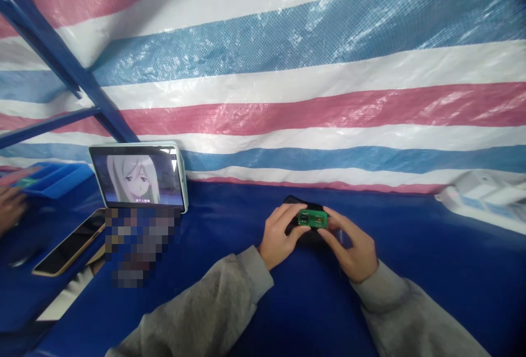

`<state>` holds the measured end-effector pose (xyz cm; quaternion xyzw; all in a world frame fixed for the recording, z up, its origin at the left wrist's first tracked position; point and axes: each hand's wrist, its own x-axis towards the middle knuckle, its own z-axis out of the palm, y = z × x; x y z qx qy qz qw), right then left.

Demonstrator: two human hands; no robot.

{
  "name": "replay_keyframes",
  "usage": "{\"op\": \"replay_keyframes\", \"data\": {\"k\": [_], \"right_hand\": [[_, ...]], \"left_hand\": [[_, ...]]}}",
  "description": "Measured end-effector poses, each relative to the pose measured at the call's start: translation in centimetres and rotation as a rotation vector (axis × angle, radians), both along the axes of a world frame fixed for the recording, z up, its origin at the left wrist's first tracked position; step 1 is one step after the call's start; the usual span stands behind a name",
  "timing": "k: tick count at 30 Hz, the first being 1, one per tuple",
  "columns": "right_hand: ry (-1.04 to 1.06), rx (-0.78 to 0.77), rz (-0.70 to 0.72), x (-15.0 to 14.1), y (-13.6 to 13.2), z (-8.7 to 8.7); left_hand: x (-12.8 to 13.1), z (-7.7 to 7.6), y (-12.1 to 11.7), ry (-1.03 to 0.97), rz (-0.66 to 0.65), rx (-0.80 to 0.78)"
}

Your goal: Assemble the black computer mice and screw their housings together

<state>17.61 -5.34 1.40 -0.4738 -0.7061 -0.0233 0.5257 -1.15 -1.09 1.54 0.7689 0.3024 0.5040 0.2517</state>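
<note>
A small green circuit board (311, 219) with dark and yellowish parts on its face is held up between my two hands. My left hand (280, 234) pinches its left end between thumb and fingers. At the other end, my right hand (352, 247) grips the board the same way, fingertips on its edge. Behind and below the board lies a black object (292, 200), mostly covered by my hands; I cannot make out its kind.
A tablet (142, 179) playing an animation stands at the left. Beside it lie a phone (68, 244) and a blue divided tray (57, 179), with another person's blurred hand (10, 209) near the tray. White items (489, 198) sit at the right. Striped sheeting (287, 88) hangs behind the blue table (230, 198).
</note>
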Motion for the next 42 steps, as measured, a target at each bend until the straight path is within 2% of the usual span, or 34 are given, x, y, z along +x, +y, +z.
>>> {"op": "replay_keyframes", "data": {"k": [9, 25, 42], "right_hand": [[-0.004, 0.008, -0.010, 0.09, 0.17, -0.41], [0.014, -0.016, -0.084, 0.17, 0.07, -0.65], [-0.013, 0.000, -0.089, -0.01, 0.03, -0.72]], "left_hand": [[0.07, -0.04, 0.00, -0.015, 0.034, 0.033], [-0.13, -0.11, 0.14, 0.001, -0.024, 0.047], [-0.10, -0.20, 0.16, 0.014, -0.019, -0.002]]}}
